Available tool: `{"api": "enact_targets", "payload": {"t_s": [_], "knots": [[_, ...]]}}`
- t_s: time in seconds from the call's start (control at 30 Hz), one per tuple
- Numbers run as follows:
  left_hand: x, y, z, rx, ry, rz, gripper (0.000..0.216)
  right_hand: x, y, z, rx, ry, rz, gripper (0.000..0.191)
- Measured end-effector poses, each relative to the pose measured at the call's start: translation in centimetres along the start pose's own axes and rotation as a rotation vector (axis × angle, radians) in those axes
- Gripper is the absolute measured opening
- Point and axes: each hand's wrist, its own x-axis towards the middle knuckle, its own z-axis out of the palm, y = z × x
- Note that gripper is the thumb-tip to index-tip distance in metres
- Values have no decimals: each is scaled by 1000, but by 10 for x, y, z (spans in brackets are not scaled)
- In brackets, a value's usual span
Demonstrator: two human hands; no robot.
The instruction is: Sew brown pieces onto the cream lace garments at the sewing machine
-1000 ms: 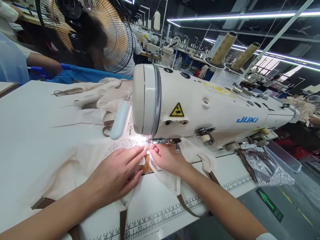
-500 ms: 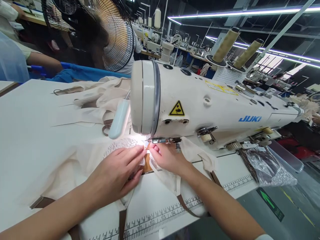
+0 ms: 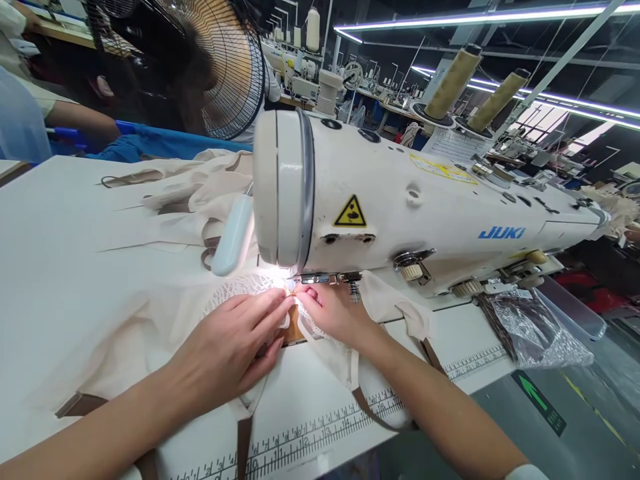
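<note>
A cream garment (image 3: 150, 320) with lace trim and brown straps lies on the white table (image 3: 55, 227) under the head of a white JUKI sewing machine (image 3: 400, 207). My left hand (image 3: 230, 350) rests flat on the fabric, its fingertips pinching a small piece at the needle. My right hand (image 3: 333, 313) meets it from the right, fingers closed on the same small piece under the machine's lamp. What exactly the fingertips pinch is too small to name beyond fabric.
More cream pieces (image 3: 190, 193) are piled behind the machine. A standing fan (image 3: 210, 60) and another person's arm (image 3: 80, 123) are at the back left. Two thread cones (image 3: 475, 87) stand on the machine's right; a plastic bag (image 3: 535, 327) lies at the table's right end.
Both hands stay pinched at the needle. The view has shifted slightly; the hands have edged a little toward the presser foot.
</note>
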Motion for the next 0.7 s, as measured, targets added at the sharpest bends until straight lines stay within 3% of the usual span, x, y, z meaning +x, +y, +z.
{"api": "enact_targets", "payload": {"t_s": [0.33, 0.53, 0.7], "knots": [[3, -1, 0, 40, -17, 47, 36, -1, 5, 5, -59, -10, -26, 24], [2, -1, 0, 71, -2, 76, 38, -2, 17, 18, -167, 91, -193, 26], [2, 0, 1, 78, -5, 60, 39, -16, 24, 15, -346, 182, -397, 26]]}}
